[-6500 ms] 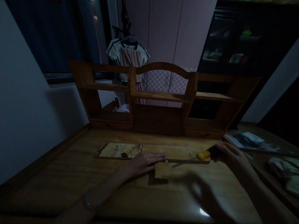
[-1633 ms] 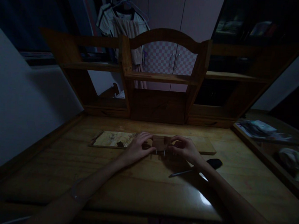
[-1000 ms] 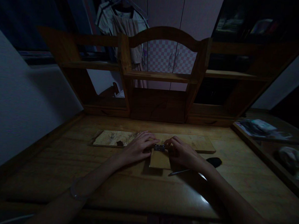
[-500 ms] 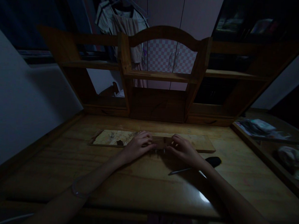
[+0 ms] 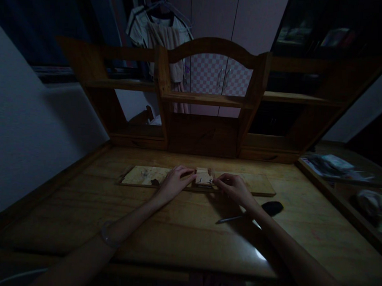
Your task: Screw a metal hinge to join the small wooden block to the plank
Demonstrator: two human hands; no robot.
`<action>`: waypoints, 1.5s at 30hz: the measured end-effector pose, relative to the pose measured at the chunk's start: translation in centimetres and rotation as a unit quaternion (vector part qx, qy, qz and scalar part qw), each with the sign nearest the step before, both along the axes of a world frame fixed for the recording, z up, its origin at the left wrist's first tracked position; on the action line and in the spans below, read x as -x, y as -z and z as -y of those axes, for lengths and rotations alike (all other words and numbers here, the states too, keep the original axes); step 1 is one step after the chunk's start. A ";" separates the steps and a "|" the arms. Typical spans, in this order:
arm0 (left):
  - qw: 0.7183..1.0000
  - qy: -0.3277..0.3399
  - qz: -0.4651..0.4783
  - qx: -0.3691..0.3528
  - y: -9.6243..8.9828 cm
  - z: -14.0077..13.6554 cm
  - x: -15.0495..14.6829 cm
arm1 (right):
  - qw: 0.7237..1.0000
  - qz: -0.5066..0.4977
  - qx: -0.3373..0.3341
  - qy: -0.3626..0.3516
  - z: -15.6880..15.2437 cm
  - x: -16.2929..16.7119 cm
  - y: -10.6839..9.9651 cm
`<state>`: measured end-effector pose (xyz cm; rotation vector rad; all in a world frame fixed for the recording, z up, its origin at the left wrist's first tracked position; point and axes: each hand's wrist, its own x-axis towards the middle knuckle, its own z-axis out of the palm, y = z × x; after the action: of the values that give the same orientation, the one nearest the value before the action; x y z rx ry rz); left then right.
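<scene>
A small pale wooden block [image 5: 204, 177] lies on or just above a long wooden board [image 5: 260, 184], with a few thin metal screws or nails [image 5: 210, 181] sticking out of its visible face. My left hand [image 5: 175, 183] grips the block's left edge between thumb and fingers. At the lower right corner, beside one of the metal pins, the fingertips of my right hand [image 5: 233, 188] pinch the block. A screwdriver with a black handle [image 5: 272, 207] rests on the desk under my right forearm, its shaft pointing left.
The wooden desk [image 5: 161, 238] has a shelf unit [image 5: 205, 99] along its back. Torn pale paper or peeled surface [image 5: 145, 175] covers the board's left part. A side surface at right carries plastic-wrapped items [image 5: 334, 162]. Clothes [image 5: 166, 30] hang behind. The room is dim.
The block has turned so that its pale face with the metal pins now faces up toward me; before, the pins pointed down toward the desk's front. Both hands stay at its ends.
</scene>
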<state>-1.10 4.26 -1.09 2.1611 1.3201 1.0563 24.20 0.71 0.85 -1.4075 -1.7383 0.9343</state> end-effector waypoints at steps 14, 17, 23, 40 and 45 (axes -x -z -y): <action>0.997 0.065 0.007 -0.035 0.1 0.5 0.1 | 0.996 -0.072 0.017 -0.040 -0.2 -0.7 0.7; 0.996 0.077 0.026 -0.045 0.0 0.5 0.1 | 0.994 -0.092 0.011 -0.054 -0.2 -0.7 0.8; 0.991 0.111 -0.011 -0.073 -0.8 0.8 0.2 | 0.992 -0.090 -0.016 -0.089 0.2 -0.7 0.7; 0.978 0.174 -0.077 -0.081 -0.7 1.0 0.1 | 0.980 0.015 -0.121 -0.155 1.1 -0.8 0.3; 0.978 0.175 -0.080 -0.075 -0.8 1.0 0.2 | 0.979 0.036 -0.127 -0.156 1.3 -0.8 -0.1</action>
<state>-1.28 3.27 -0.29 2.5175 0.8947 0.8771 24.96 -0.57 0.92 -1.0342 -2.0914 0.7928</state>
